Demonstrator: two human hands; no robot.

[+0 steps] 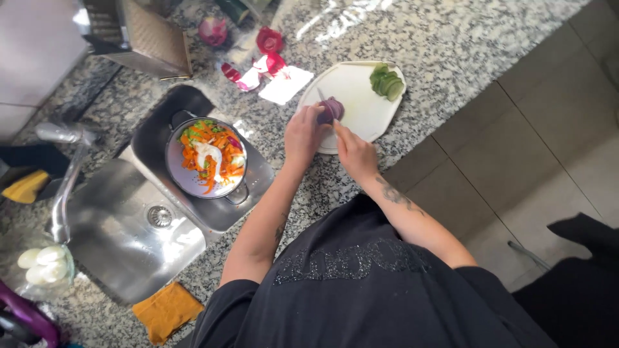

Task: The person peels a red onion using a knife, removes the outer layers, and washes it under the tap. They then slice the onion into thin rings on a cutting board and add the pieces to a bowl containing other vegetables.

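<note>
A white cutting board (361, 96) lies on the speckled granite counter. On its near-left part sits a halved red onion (333, 107). My left hand (302, 134) grips the onion from the left. Just to its right, my right hand (353, 151) is closed on a knife (320, 95), whose thin blade tip shows beyond the onion. Several green cucumber slices (387, 82) are piled at the board's far corner.
A round pot (180, 177) holding shredded carrot, greens and a white dollop stands in the small sink basin. To the left are a steel sink (122, 225) and tap (64, 180). A box grater (151, 38), red peelings (267, 48), an orange cloth (166, 310) and bagged eggs (42, 265) lie around.
</note>
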